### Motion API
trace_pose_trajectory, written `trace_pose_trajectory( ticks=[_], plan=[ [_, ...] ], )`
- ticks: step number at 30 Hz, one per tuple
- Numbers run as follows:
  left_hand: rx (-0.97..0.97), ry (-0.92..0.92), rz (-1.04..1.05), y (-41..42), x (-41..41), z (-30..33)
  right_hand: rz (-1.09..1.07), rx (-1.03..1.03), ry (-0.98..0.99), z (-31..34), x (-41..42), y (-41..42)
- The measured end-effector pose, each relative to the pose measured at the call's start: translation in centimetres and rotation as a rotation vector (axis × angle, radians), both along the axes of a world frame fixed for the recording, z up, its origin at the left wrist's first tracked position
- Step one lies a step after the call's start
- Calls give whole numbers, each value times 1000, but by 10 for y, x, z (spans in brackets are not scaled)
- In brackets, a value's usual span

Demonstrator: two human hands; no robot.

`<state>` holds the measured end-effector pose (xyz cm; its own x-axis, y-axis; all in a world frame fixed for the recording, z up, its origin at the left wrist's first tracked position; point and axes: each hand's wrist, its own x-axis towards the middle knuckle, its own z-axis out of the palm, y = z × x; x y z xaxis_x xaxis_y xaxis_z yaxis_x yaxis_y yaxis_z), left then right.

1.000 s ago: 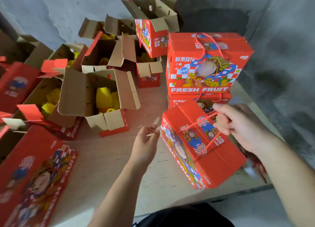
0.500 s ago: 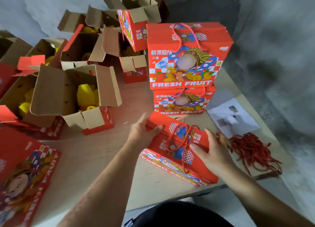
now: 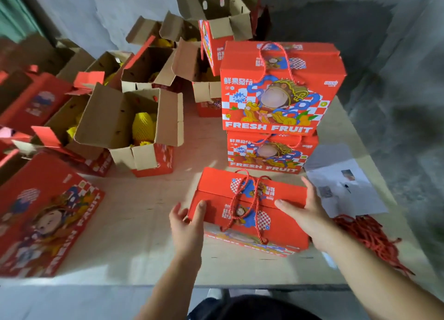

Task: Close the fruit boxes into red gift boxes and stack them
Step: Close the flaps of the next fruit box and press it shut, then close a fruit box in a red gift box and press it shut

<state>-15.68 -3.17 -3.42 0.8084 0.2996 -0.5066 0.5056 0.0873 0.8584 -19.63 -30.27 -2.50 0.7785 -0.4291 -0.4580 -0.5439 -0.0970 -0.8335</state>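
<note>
Across the whole frame runs a pale wooden tabletop (image 3: pixel 144 223). At upper right of centre, two closed red gift boxes form a stack: the top box (image 3: pixel 281 89) sits on the lower box (image 3: pixel 269 154), both printed FRESH FRUIT. At lower left lies a flattened red carton (image 3: pixel 45 214), printed face up. Left of centre stands an open fruit box (image 3: pixel 134 130) with its cardboard flaps raised and yellow net-wrapped fruit (image 3: pixel 143 127) inside; further open boxes stand behind it, their contents blurred, possibly the same fruit. At lower centre, just in front of the stack, sits a closed gift box (image 3: pixel 249 209) with a red cord handle (image 3: pixel 247 199) lying on its lid. The left hand (image 3: pixel 187 228) grips its near-left corner, fingers curled round the edge. The right hand (image 3: pixel 305 214) presses its right end, fingers straight and spread. At right lie white paper sheets (image 3: pixel 343 185) and a bundle of red cords (image 3: pixel 367 235).
</note>
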Motion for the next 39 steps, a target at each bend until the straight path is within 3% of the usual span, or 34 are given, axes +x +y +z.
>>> trace_pose_trajectory(
  ticks=[2,4,7,9,11,14,21,28,30,33,35,36,39],
  plan=[
    [-176,158,54,-18,-25,3,-131,240,34,-1,-1,7],
    [-331,96,-83,-38,-34,6,-207,356,53,-5,-6,18],
    [-241,-123,-111,-37,-5,15,-222,504,116,-11,-18,45],
    [-122,-209,-107,-21,26,21,-123,597,137,-10,-23,69],
    [-80,-245,-125,-4,53,25,21,606,141,-8,-21,88],
    [-227,-200,-144,19,68,27,98,591,96,-8,-10,114],
    [-282,-169,-538,62,33,9,-285,625,-118,-12,15,175],
    [-285,-151,-723,79,100,20,-454,608,-202,-18,43,206],
    [-147,-174,-790,87,108,17,-483,595,-206,-23,42,209],
    [497,-455,-796,115,143,21,-515,619,-226,-28,37,207],
    [815,-633,-738,124,185,23,-506,618,-230,-30,36,206],
    [937,-634,-768,126,206,26,-503,614,-231,-29,36,207],
    [1144,-345,-959,138,256,27,-519,644,-237,-27,35,210]
  ],
)
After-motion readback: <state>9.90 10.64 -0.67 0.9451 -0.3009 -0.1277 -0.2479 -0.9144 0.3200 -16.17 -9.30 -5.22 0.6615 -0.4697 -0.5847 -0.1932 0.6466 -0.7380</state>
